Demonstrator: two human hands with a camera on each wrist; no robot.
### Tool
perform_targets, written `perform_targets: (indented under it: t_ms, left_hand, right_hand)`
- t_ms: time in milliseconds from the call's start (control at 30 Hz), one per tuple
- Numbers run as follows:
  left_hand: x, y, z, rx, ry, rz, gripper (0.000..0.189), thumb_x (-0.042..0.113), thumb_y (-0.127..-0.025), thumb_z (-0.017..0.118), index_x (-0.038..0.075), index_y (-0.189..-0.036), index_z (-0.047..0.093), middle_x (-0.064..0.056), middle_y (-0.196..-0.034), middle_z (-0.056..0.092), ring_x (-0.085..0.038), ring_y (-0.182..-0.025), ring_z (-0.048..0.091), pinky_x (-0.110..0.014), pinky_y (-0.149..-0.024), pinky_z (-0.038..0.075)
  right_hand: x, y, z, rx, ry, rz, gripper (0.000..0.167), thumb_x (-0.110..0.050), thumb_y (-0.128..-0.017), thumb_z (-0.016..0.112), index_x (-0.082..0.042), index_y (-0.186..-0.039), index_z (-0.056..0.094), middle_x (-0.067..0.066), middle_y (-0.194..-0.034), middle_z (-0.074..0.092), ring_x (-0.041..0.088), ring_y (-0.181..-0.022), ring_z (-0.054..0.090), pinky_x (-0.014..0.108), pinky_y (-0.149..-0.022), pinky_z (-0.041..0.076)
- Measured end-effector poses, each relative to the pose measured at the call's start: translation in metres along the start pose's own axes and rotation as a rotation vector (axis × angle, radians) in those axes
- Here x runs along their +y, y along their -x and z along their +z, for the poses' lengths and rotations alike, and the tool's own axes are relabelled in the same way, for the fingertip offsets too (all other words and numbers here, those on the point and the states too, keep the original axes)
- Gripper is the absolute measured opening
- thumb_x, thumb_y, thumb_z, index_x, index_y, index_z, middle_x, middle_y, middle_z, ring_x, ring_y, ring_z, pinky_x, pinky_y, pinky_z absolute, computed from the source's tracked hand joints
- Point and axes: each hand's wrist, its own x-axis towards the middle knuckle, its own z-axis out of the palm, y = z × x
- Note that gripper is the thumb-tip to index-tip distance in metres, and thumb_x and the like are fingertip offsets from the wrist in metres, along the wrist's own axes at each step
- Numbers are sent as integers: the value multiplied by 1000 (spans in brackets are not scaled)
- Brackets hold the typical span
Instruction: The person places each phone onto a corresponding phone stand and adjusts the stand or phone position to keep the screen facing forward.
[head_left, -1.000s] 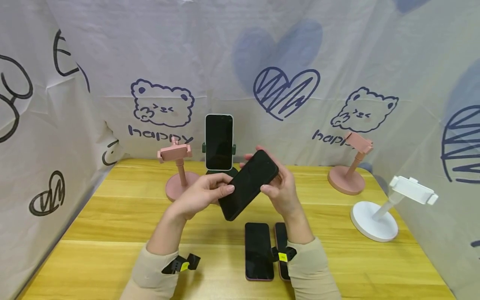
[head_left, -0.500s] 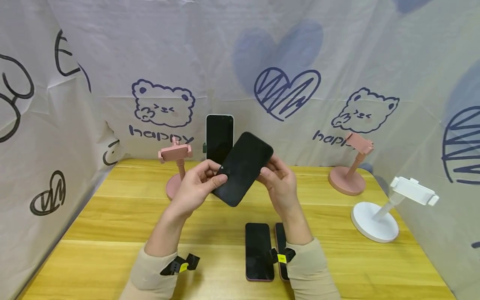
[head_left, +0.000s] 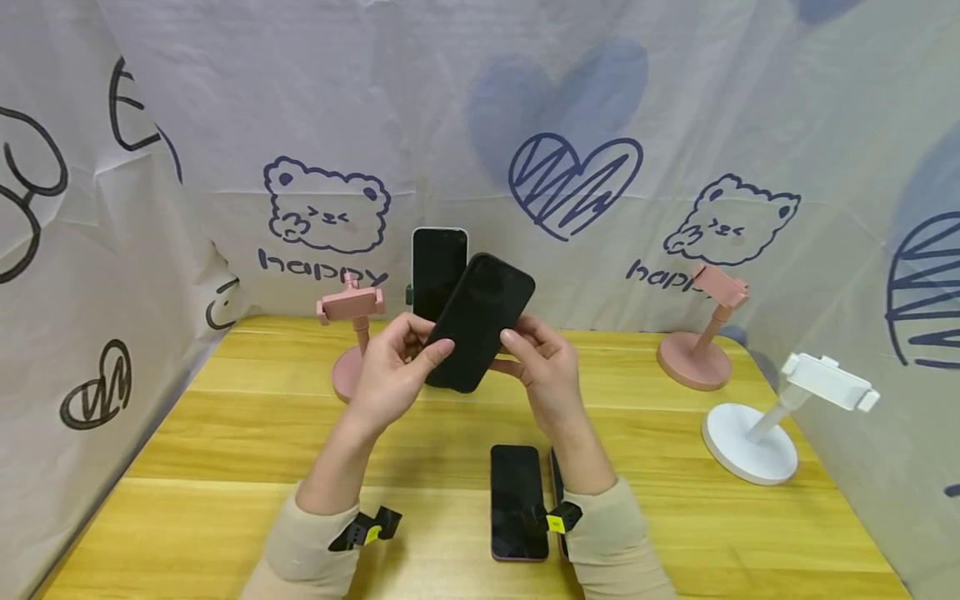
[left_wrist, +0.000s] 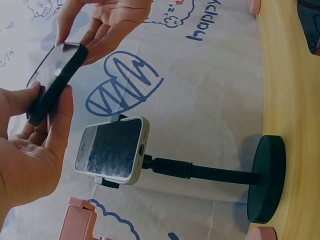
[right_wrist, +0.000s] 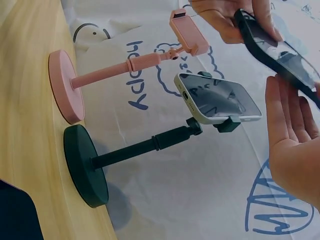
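Observation:
A black smartphone point(head_left: 486, 321) is held tilted in mid-air above the table, between both hands. My left hand point(head_left: 392, 371) pinches its lower left edge, thumb on the front face. My right hand point(head_left: 549, 371) grips the right edge, its thumb also on the front. In the head view the phone overlaps a white-edged phone point(head_left: 435, 268) behind it. The left wrist view shows that white-edged phone clamped upright in a dark green stand point(left_wrist: 267, 179). The held phone point(right_wrist: 280, 52) appears edge-on in the right wrist view, well apart from the stand.
A pink phone stand point(head_left: 351, 307) is at the back left, another pink stand point(head_left: 693, 360) at the back right. Nearer on the right stands a white phone stand point(head_left: 750, 442). On the wooden table point(head_left: 187, 517) lies a phone point(head_left: 517, 502); another beside it is mostly hidden under my right wrist.
The held phone has risen, shifted slightly left and turned more upright. My right hand has slid lower along its edge, and the left hand has followed slightly upward.

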Motion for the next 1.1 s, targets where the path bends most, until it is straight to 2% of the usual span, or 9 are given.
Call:
perform_targets:
  t_ms: [167, 300, 400, 600, 733, 800, 867, 1000, 1100]
  left_hand:
    - [-4, 0, 1, 20, -16, -43, 13, 2, -97, 72, -4, -106, 64, -14, -90, 62, -16, -77, 55, -22, -71, 47]
    - [-6, 0, 0, -4, -26, -59, 14, 4, -98, 71, -3, -107, 64, -13, -88, 61, -16, -74, 53, -22, -68, 45]
    - [-6, -1, -1, -26, -34, -47, 14, 3, -98, 71, -2, -108, 63, -13, -89, 62, -17, -75, 55, -22, -68, 47]
    - [-4, -3, -7, -32, -68, -3, 17, 3, -98, 71, -3, -112, 63, -14, -98, 63, -21, -87, 62, -22, -79, 54]
    - [-2, -4, -12, 0, -76, 45, 25, 2, -97, 72, -3, -120, 62, -16, -108, 65, -21, -97, 65, -21, -81, 59]
    - [-1, -5, -15, 53, -73, 87, 29, 1, -97, 71, -4, -124, 62, -17, -112, 66, -17, -101, 66, -21, -81, 60]
    - [-2, -6, -20, 135, -78, 160, 30, -1, -97, 70, -6, -125, 61, -18, -114, 67, -14, -104, 67, -20, -83, 59]
    - [-3, -9, -32, 371, -94, 310, 27, -5, -98, 65, -9, -124, 61, -21, -113, 68, -15, -105, 67, -22, -90, 58]
    - [-7, -11, -42, 558, -172, 354, 26, -4, -98, 62, -9, -124, 63, -19, -117, 67, -19, -111, 65, -27, -97, 57]
  right_hand:
    - [4, 1, 3, 20, 99, 11, 21, 5, -96, 67, 6, -117, 68, 4, -97, 73, 18, -87, 71, 41, -69, 65]
    - [3, 1, 5, 51, 162, -10, 23, 5, -95, 68, 12, -117, 67, 3, -94, 73, 17, -85, 70, 40, -65, 65]
    - [2, 0, 7, 59, 199, -30, 24, 6, -95, 69, 14, -117, 66, 3, -94, 73, 16, -83, 70, 39, -63, 65]
    - [-1, -4, 12, 38, 245, -78, 24, 5, -95, 71, 16, -115, 65, 8, -94, 71, 15, -80, 70, 37, -64, 65]
    - [-3, -8, 17, 27, 284, -101, 25, 2, -94, 73, 13, -116, 66, 8, -95, 70, 16, -80, 70, 38, -67, 65]
    - [-5, -12, 19, 22, 301, -112, 25, 1, -94, 73, 12, -116, 67, 7, -95, 70, 16, -80, 70, 41, -68, 65]
    - [-6, -16, 23, 10, 311, -126, 25, 1, -95, 73, 12, -116, 67, 8, -96, 70, 16, -79, 70, 41, -68, 65]
    - [-8, -26, 30, -23, 318, -141, 25, 2, -95, 72, 12, -117, 66, 10, -97, 70, 15, -80, 71, 39, -68, 65]
    - [-7, -34, 36, -43, 318, -144, 24, 3, -96, 71, 12, -118, 65, 14, -98, 69, 14, -80, 70, 34, -68, 65]
